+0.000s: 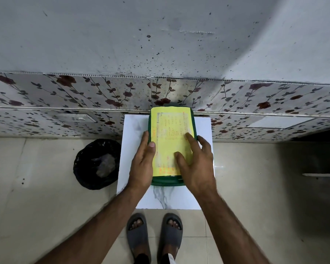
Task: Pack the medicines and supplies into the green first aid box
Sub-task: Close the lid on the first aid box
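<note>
Green box (pixel 168 182) on white table (pixel 131 130) (floral wall (pixel 65 96) behind), perhaps closed.

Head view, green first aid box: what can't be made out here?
- Contents of the green first aid box: hidden by its closed lid and yellow label.
- Label text: too small and blurred.
- Front latch: partly covered by the right hand.
- Box's left side: covered by the left hand.

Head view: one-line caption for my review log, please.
Both hands, left and right, rest on the closed green box.
</note>
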